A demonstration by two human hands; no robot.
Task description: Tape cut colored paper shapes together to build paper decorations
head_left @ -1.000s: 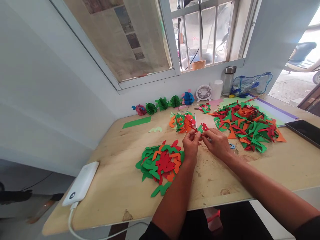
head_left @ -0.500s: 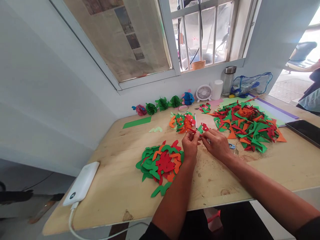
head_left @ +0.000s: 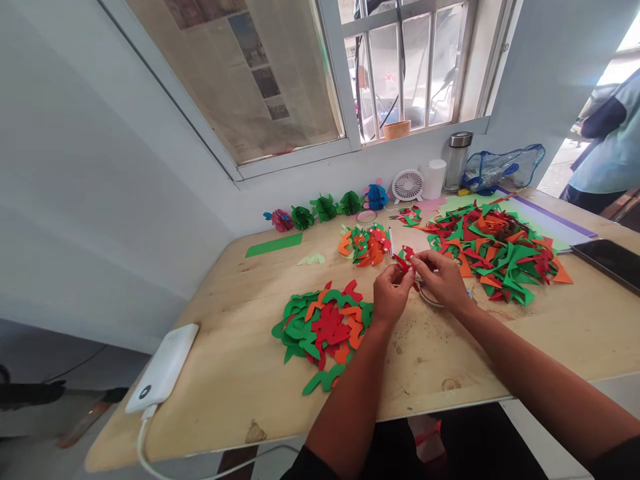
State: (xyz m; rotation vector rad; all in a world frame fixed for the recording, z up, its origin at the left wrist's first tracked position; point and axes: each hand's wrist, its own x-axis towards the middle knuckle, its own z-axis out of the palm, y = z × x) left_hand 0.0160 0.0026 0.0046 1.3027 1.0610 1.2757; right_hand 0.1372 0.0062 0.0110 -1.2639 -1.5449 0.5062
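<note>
My left hand [head_left: 391,295] is closed, pinching a red paper cut-out [head_left: 401,263] between thumb and fingers. Right beside it, the fingertips of my right hand [head_left: 441,280] are closed on the same cut-out, partly hiding it. Under my right hand a ring-shaped thing, perhaps a tape roll [head_left: 431,301], shows in part. Just beyond the fingers lies another red piece with pale spots [head_left: 407,251]. Left of my forearm is a heap of green, red and orange cut-out shapes [head_left: 325,327]. A smaller pile with pale squares [head_left: 365,245] and a pen [head_left: 391,241] lie behind my hands.
A large heap of paper scraps [head_left: 500,247] covers the right side, near a black phone [head_left: 610,263]. Along the wall stand paper turtle-like figures [head_left: 325,208], a small fan [head_left: 408,185] and a glass bottle [head_left: 457,163]. A power bank [head_left: 164,367] lies left. Another person [head_left: 607,147] is at far right.
Both hands have shifted slightly right, and the red cut-out in them is turned more upright. More of the ring under my right hand shows. The person at far right has come further into view.
</note>
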